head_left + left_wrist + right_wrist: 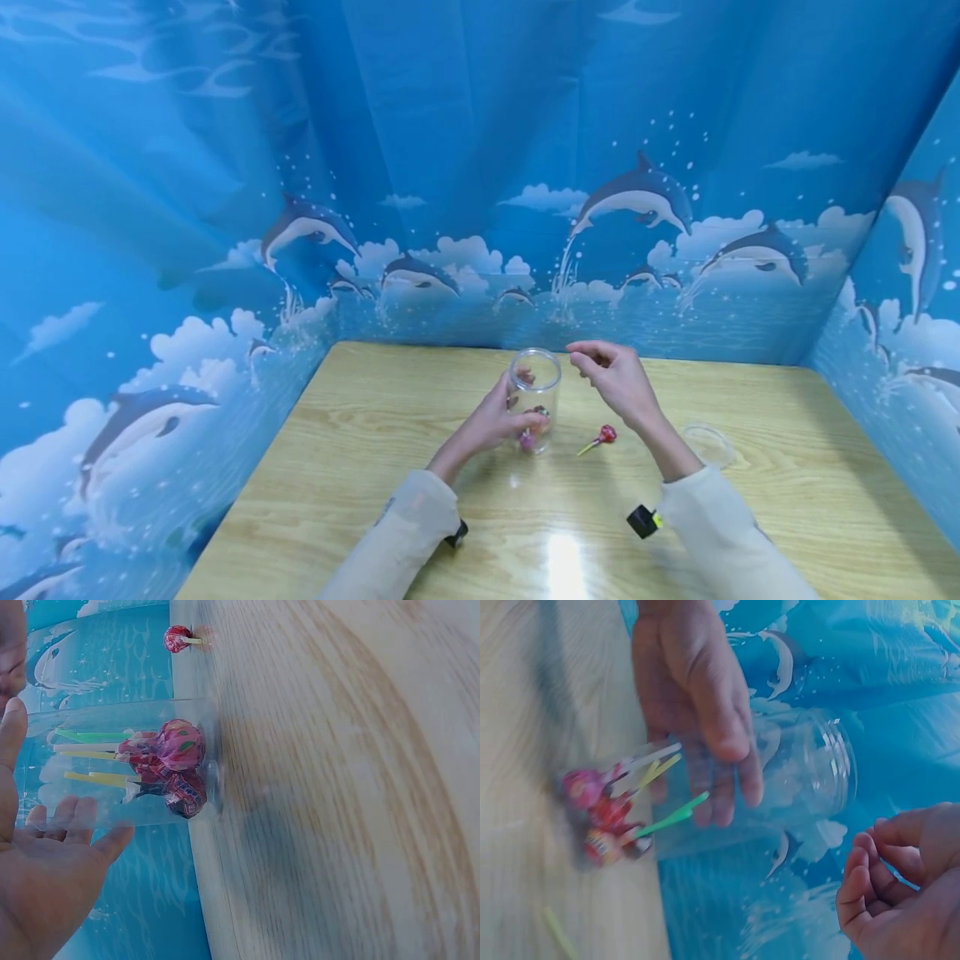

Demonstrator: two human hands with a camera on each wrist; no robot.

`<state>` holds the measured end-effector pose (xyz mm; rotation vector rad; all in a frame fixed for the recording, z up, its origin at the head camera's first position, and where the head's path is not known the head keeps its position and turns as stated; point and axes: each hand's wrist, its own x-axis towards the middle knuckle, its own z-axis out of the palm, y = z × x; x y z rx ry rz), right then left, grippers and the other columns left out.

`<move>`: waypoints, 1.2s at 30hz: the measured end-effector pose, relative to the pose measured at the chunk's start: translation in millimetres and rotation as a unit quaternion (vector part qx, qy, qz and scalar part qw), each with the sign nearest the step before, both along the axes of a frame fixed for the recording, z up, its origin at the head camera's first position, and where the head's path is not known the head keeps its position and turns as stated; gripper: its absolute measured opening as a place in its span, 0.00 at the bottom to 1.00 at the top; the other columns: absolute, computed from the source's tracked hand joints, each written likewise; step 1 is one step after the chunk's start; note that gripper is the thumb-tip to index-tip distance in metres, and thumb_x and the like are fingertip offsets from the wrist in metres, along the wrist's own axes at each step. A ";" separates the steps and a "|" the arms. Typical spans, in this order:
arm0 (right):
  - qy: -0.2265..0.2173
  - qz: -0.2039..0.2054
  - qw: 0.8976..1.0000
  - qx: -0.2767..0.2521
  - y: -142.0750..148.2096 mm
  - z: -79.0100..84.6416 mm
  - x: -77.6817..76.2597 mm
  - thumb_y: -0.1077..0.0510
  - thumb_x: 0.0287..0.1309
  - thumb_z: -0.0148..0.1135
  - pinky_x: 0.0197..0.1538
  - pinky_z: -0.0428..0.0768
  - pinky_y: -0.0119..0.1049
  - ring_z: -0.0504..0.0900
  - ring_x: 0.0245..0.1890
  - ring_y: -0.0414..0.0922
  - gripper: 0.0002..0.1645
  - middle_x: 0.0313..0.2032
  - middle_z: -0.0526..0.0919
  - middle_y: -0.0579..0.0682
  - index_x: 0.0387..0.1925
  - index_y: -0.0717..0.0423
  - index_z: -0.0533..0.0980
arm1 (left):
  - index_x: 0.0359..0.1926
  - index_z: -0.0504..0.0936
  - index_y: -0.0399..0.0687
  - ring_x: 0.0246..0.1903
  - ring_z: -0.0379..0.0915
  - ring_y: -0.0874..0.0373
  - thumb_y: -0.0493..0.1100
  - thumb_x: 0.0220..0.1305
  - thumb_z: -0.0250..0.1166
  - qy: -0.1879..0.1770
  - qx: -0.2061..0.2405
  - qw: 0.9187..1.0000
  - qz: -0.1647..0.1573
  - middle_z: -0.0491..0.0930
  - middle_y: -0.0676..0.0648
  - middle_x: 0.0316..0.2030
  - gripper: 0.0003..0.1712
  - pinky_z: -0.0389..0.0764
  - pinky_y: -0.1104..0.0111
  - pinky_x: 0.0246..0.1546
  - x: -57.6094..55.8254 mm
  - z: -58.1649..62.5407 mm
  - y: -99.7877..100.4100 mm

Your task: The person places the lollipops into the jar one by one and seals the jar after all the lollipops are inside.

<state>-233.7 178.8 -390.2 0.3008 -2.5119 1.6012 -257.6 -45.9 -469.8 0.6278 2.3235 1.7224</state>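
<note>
A clear plastic jar [552,393] stands upright, its round mouth uncovered. My left hand [501,419] grips it round the side, the thumb in front and the other fingers behind. Several wrapped lollipops [606,814] rest at the jar's bottom, with white, yellow and green sticks [676,815] pointing towards the mouth. Just to the right of the rim, my right hand [615,379] hovers with curled fingers, thumb close to the index fingertip. Nothing shows between those fingers in the right wrist view. One loose red lollipop [607,433] with a yellow stick lies on the table, between jar and right forearm.
A clear round lid [707,427] lies beyond the right forearm, partly behind it. The wood-grain table [375,417] ends at a blue curtain [465,150] printed with dolphins at the back and sides. Small black devices [642,522] sit at both wrists.
</note>
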 end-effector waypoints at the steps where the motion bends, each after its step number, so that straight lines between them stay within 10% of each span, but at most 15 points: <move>1: -0.007 -0.009 1.000 -0.003 3.1 -2.0 1.9 0.53 0.74 0.61 0.29 0.77 0.32 0.76 0.31 0.47 0.19 0.34 0.82 0.52 0.57 0.61 0.82 | 0.76 0.59 0.46 0.73 0.60 0.45 0.42 0.59 0.78 0.000 0.001 1.000 0.001 0.68 0.43 0.70 0.49 0.59 0.47 0.75 0.0 0.2 0.2; 23: -0.179 -0.084 0.980 -0.024 24.4 -89.6 51.0 0.64 0.70 0.61 0.20 0.72 0.27 0.75 0.24 0.41 0.18 0.34 0.86 0.59 0.55 0.75 0.79 | 0.77 0.57 0.43 0.74 0.57 0.43 0.44 0.61 0.77 -0.002 -0.008 1.000 -0.004 0.67 0.43 0.70 0.51 0.58 0.47 0.75 -0.7 0.0 -1.2; 36: -0.201 -0.078 0.976 -0.010 21.6 -104.1 59.0 0.66 0.68 0.60 0.19 0.73 0.27 0.75 0.23 0.42 0.18 0.28 0.80 0.53 0.53 0.78 0.77 | 0.78 0.57 0.43 0.75 0.57 0.43 0.45 0.61 0.77 -0.005 -0.007 1.000 0.003 0.67 0.43 0.71 0.51 0.58 0.46 0.75 0.8 -0.7 -1.4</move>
